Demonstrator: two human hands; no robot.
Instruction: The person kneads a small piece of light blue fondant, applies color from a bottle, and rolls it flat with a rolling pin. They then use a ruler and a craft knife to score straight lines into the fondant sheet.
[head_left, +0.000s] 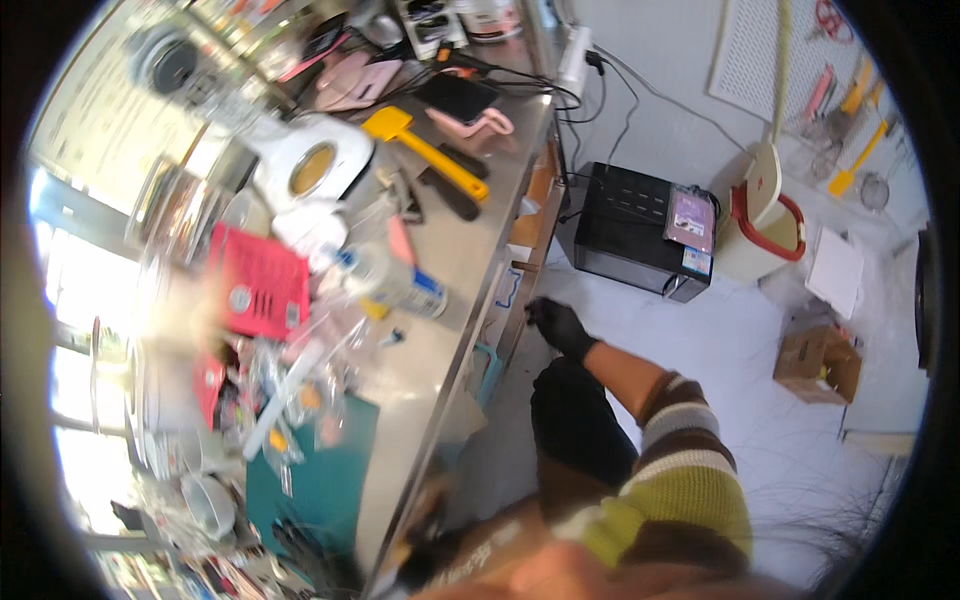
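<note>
My right hand (559, 326), in a black glove, is beside the open drawer (534, 289) under the steel worktop, its fingers curled; whether they touch the drawer front cannot be told. My left hand (309, 551), also black-gloved and blurred, is low over the green mat (322, 480) with its fingers apart and nothing visible in it. Small clear packets (300, 401) and a pale flat strip (281, 401) lie at the mat's far end. Beyond are a red pouch (262, 281), a white bottle with a blue label (397, 277) and a yellow spatula (427, 154).
A white kitchen scale or mixer base (315, 161), a phone (456, 96) and cables crowd the worktop (465, 247). On the floor stand a black oven-like box (630, 225), a cream bin with a red rim (757, 232) and a cardboard box (814, 364). Tools hang on the wall pegboard (750, 60).
</note>
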